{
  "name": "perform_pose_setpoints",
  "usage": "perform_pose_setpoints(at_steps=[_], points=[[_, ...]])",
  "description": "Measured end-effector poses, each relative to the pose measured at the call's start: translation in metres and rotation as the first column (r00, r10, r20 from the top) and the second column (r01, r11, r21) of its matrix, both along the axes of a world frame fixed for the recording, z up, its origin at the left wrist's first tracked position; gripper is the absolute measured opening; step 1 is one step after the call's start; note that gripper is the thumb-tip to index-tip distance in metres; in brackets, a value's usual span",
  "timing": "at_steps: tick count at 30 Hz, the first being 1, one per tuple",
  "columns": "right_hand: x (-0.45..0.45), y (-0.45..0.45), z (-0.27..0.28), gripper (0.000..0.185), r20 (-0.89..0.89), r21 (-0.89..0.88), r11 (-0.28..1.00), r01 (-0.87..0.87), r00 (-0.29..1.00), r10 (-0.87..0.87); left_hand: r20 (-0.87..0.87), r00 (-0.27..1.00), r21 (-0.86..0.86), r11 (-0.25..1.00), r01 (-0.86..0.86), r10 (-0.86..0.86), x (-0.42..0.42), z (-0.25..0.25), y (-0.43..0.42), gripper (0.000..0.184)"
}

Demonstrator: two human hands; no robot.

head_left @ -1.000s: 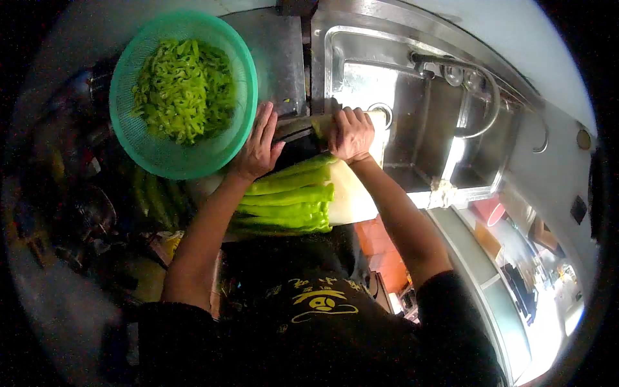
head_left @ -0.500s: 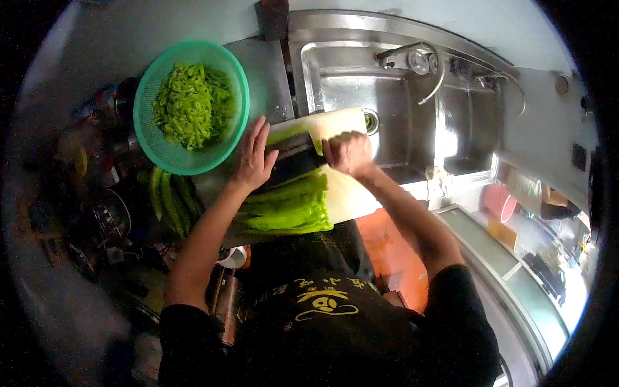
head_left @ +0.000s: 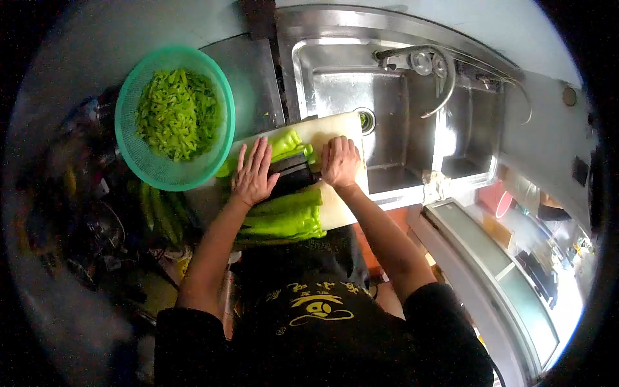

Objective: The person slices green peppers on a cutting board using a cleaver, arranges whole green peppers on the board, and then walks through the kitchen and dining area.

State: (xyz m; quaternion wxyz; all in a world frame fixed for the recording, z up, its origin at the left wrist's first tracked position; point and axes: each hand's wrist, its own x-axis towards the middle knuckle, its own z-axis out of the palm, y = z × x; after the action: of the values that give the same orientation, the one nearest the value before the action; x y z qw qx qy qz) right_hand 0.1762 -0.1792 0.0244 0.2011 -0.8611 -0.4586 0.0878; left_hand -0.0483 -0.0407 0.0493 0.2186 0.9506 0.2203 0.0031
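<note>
A dark cleaver lies over the cutting board between two groups of green peppers. My left hand rests flat with fingers spread at the blade's left end. My right hand is closed around the cleaver's handle end, which the fingers mostly hide. Several long peppers lie side by side nearest my body. More green pepper pieces show on the far side of the blade. Left of the board, a green mesh basket holds chopped green pepper.
A steel double sink with a curved faucet adjoins the board's right side. Whole dark green peppers lie at the lower left, near dark clutter. A glass-panelled cabinet stands at the right.
The cleaver and my right hand have shifted relative to the peppers, and more pepper now shows beyond the blade. My left hand stays spread near it. The camera view has also shifted.
</note>
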Motion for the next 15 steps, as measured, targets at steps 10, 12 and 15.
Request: perform_pose_setpoints(at_steps=[10,12,15], points=[[-0.004,0.004,0.003,0.016,0.026,-0.071,0.994,-0.088,0.996,0.09,0.044,0.999,-0.084,0.996,-0.028,0.032,0.002,-0.015,0.012,0.07],[-0.004,-0.004,0.006,0.015,-0.019,-0.047,0.987,-0.157,0.988,0.156,0.053,0.998,-0.082,0.996,-0.035,0.039,0.0,-0.005,0.008,0.071],[-0.004,-0.011,0.002,0.018,0.002,0.033,0.978,-0.207,0.978,0.207,0.032,0.999,-0.063,0.998,-0.016,0.018,-0.001,-0.003,0.007,0.071]])
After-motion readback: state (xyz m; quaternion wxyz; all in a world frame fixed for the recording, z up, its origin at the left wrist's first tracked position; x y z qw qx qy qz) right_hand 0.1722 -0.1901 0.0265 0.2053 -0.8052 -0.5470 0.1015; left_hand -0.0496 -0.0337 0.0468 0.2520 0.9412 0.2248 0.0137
